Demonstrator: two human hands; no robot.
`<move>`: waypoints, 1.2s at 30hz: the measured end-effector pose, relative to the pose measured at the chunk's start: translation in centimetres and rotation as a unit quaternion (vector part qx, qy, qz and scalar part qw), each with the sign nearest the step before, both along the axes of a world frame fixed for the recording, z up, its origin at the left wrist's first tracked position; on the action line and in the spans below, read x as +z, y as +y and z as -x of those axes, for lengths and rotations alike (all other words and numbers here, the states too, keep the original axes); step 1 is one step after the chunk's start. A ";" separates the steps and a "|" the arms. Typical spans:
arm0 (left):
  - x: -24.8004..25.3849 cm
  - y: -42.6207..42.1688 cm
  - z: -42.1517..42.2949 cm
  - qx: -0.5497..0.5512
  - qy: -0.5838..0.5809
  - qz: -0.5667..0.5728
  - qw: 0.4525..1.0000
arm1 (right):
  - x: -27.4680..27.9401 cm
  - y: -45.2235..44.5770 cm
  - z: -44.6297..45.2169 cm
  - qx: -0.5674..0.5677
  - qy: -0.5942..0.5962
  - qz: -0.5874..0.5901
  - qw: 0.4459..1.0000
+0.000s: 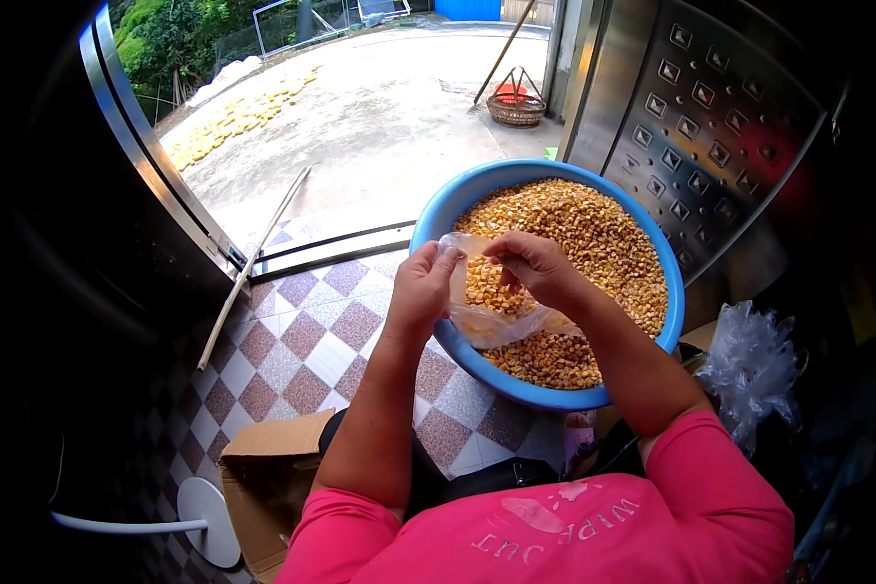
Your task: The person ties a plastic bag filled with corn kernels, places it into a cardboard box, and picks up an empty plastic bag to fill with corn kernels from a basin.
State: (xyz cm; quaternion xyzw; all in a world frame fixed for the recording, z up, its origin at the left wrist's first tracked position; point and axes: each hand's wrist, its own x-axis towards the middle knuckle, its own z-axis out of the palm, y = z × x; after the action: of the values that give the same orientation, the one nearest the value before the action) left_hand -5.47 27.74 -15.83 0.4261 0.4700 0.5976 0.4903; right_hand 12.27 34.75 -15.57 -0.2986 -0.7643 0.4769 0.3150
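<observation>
A large blue basin (670,321) is filled with loose yellow corn kernels (594,243). Over its left part hangs a clear plastic bag (496,326), its mouth spread, with kernels showing inside or through it. My left hand (426,287) pinches the bag's upper left edge near the basin's rim. To the right, my right hand (533,265) is at the bag's upper edge with its fingers bent together; the bag's film between the fingertips is hard to make out.
A cardboard box (263,467) and a white round base (207,521) stand at lower left. Crumpled clear bags (749,365) lie right of the basin. A long stick (253,268) leans across the doorway threshold. Outside are a wicker basket (516,110) and yellow cobs (234,122).
</observation>
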 end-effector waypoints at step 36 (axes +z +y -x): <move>-1.3 0.9 2.6 -0.004 -0.270 0.055 0.961 | 3.1 -3.5 0.4 0.273 -0.260 -0.063 0.924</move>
State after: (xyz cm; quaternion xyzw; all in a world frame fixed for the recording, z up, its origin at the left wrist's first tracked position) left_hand -8.02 28.60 -17.11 0.2231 0.3510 0.6616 0.6240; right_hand 11.92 31.22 -12.46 -0.1713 -0.9000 0.4004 -0.0194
